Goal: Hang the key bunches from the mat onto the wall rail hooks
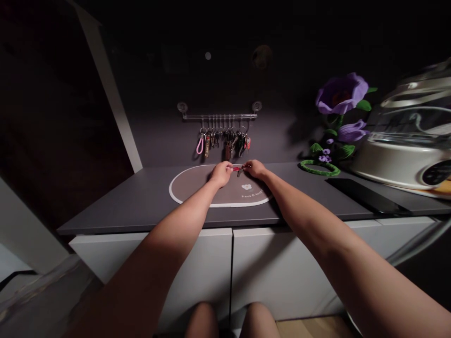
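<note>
My left hand (221,173) and my right hand (254,169) meet above a grey oval mat (186,185) with a white rim. Between their fingertips is a small red key fob (237,168) with a metal key (239,172) hanging below it. Both hands pinch it, though the fingers hide part of it. Straight ahead, several bunches of keys (225,141) hang from a clear wall-mounted hook rail (220,116), above and beyond my hands. One has a pink loop (200,145).
The dark grey countertop (141,202) runs across the view above white cabinet doors (282,267). To the right stand a purple artificial flower (341,94), a green ring (319,168), a black phone-like slab (366,195) and a white appliance with a clear lid (408,159).
</note>
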`<move>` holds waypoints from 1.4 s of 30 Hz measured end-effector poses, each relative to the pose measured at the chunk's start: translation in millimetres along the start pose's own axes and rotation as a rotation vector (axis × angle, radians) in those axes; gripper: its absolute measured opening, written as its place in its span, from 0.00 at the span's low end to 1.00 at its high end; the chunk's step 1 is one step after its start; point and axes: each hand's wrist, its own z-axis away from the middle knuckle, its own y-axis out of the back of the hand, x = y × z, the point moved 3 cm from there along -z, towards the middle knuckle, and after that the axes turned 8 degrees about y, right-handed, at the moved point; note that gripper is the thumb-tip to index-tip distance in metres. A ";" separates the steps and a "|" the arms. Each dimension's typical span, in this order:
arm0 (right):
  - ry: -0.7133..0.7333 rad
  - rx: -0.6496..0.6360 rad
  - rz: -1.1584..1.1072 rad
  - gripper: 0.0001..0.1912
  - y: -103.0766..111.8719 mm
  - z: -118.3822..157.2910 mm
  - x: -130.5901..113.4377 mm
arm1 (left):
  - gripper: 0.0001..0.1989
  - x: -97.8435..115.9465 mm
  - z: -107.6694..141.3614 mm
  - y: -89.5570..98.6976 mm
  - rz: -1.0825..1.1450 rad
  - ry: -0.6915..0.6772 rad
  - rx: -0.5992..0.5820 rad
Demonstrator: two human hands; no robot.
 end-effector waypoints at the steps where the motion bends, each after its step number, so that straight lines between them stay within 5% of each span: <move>1: 0.002 0.006 -0.027 0.07 -0.4 0.3 0.9 | 0.11 -0.1 0.1 0.0 0.000 0.005 -0.001; 11: 0.021 -0.042 -0.484 0.09 -0.2 9.0 -0.7 | 0.10 -1.4 0.0 0.4 0.031 0.022 0.000; 21: 0.029 -0.026 -0.667 0.13 7.0 14.2 -13.5 | 0.10 -1.1 -0.6 1.2 0.086 0.021 0.021; 35: 0.182 0.138 -0.938 0.18 24.9 13.9 -33.0 | 0.10 0.2 -2.5 1.0 0.211 0.020 0.042; 42: 0.100 0.161 -1.163 0.19 27.1 13.9 -33.9 | 0.09 1.2 -3.1 -0.3 0.236 0.003 0.041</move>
